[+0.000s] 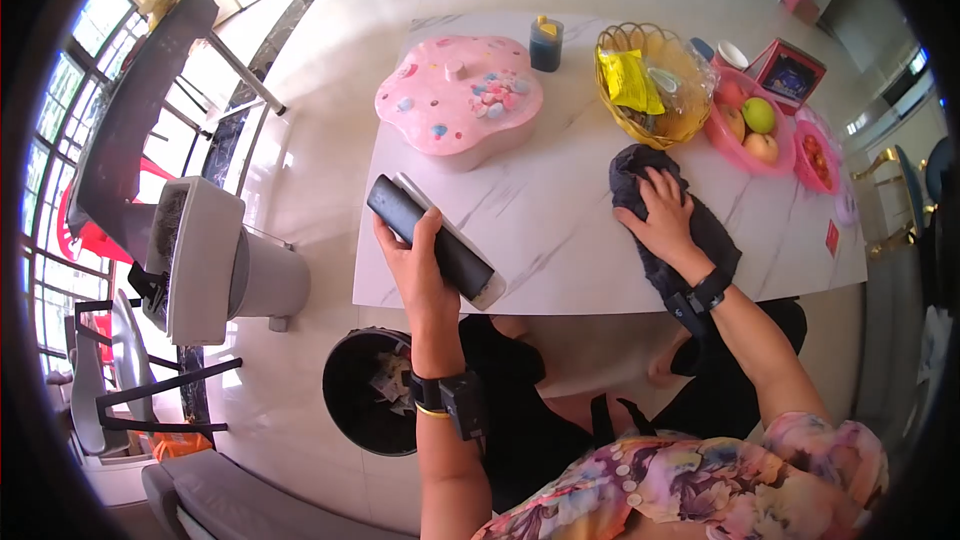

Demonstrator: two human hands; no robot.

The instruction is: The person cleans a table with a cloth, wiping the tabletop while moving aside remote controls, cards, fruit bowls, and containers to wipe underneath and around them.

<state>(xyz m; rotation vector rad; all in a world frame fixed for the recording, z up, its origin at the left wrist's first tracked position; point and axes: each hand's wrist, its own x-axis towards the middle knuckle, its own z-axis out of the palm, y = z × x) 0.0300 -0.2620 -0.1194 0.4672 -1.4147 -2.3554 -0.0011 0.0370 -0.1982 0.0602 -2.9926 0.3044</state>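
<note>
My left hand [414, 268] is closed around a long black case [435, 245] with rounded ends, tilted above the table's near left edge. A pale strip shows along the case's far side and lower end; I cannot tell whether it is part of it. My right hand [662, 220] lies on a crumpled dark grey cloth [708, 230], fingers apart and pressing from above. The cloth rests on the white marbled table [560, 230] and trails to its near edge. Beyond my left hand stands a pink flower-shaped box [450, 100] with a lidded top.
A dark cup [546, 48] stands at the back. To the right are a yellow basket [655, 125] with packets, a pink fruit bowl [738, 145], a smaller pink dish [803, 165] and a boxed item [790, 72]. A black bin [345, 390] sits below left.
</note>
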